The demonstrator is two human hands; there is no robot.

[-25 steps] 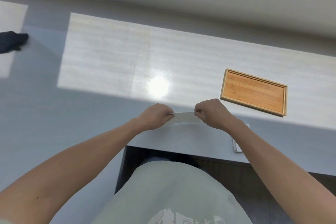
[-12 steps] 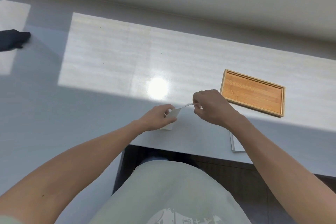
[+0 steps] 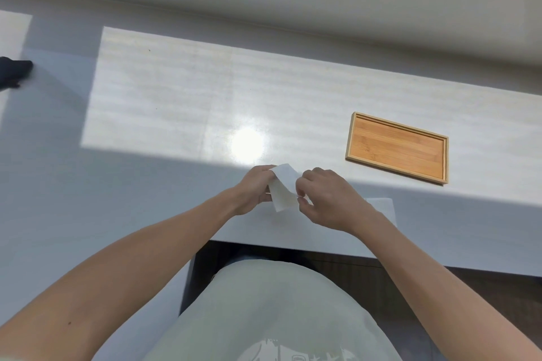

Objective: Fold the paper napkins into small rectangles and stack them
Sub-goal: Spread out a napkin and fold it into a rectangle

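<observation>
A white paper napkin, folded to a small rectangle, is held up just above the white table near its front edge. My left hand pinches its left edge. My right hand pinches its right edge with fingertips. More white napkins lie flat on the table behind my right wrist, partly hidden by the arm.
An empty bamboo tray sits on the table to the right, beyond my right hand. A dark object lies at the far left edge. A bright patch of sunlight and a glare spot cover the table's middle. A wall runs behind the table.
The napkin was a long strip stretched between both hands. My right hand swung its end over to the left, and the napkin is now a shorter, doubled rectangle between hands held close together.
</observation>
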